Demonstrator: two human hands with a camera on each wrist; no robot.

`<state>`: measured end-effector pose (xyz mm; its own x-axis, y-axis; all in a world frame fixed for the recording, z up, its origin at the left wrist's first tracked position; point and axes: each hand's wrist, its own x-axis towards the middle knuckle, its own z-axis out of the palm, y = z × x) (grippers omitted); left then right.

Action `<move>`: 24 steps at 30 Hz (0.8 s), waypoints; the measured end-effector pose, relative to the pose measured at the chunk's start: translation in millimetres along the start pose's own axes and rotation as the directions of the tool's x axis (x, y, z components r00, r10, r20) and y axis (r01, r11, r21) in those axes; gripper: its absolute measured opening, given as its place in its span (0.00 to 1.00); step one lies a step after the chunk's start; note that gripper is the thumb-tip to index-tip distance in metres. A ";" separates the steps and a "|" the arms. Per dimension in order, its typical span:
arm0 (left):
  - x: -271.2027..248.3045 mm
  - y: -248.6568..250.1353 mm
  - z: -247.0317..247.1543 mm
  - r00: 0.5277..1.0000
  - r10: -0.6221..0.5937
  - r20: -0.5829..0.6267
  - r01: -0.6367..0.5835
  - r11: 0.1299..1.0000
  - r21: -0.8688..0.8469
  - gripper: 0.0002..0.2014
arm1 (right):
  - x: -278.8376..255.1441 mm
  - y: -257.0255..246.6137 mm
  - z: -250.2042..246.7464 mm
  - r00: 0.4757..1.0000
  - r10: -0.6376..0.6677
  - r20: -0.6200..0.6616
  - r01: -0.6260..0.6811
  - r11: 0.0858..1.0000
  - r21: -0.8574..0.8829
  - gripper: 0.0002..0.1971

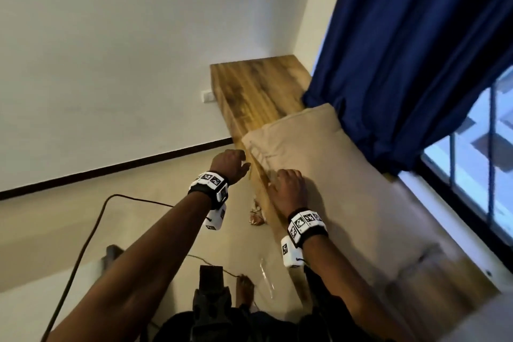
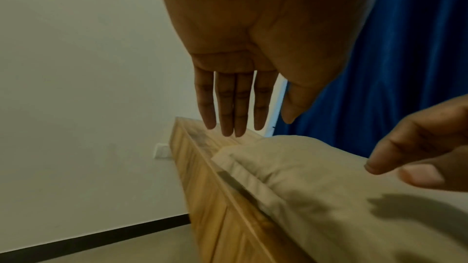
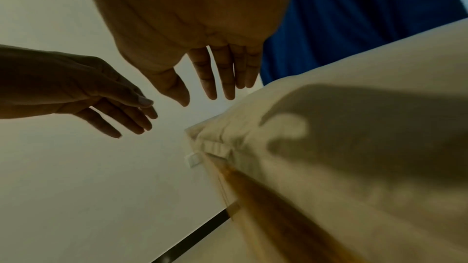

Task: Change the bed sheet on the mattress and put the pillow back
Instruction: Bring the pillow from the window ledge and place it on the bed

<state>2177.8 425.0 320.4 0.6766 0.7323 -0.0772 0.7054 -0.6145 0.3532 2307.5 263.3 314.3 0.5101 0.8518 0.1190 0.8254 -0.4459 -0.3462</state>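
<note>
A person leans over a narrow wooden bed frame (image 1: 258, 91) set along a window wall. A beige sheet (image 1: 374, 208) covers the mattress, and a beige pillow (image 1: 299, 136) lies at its far end, just short of bare wood. The left hand (image 1: 229, 165) hovers beside the frame's near edge, fingers straight and slightly parted, holding nothing. The right hand (image 1: 287, 189) hangs just above the sheet near the pillow's near corner, fingers relaxed and loosely spread, also empty; its shadow falls on the fabric.

Judging by this, the change looks nearly finished: sheet on, pillow in place, probably only smoothing or tucking left. Whether the sheet's edges are tucked cannot be told.

A dark blue curtain (image 1: 416, 50) hangs over the window (image 1: 472, 175) on the right. The walls are plain white with a socket (image 1: 207, 96), a dark skirting, and a pale floor crossed by a black cable (image 1: 91, 230).
</note>
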 end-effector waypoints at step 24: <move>247.7 114.9 69.5 0.981 -0.050 0.187 0.056 0.998 -0.030 0.65 | -42.1 221.2 -36.4 0.458 0.867 -0.195 -0.860 0.487 0.148 0.48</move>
<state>2441.2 515.5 277.1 0.6683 0.6941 -0.2676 0.7357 -0.5634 0.3760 2477.4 118.8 266.6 0.9967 -0.0504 -0.0643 -0.0725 -0.9095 -0.4093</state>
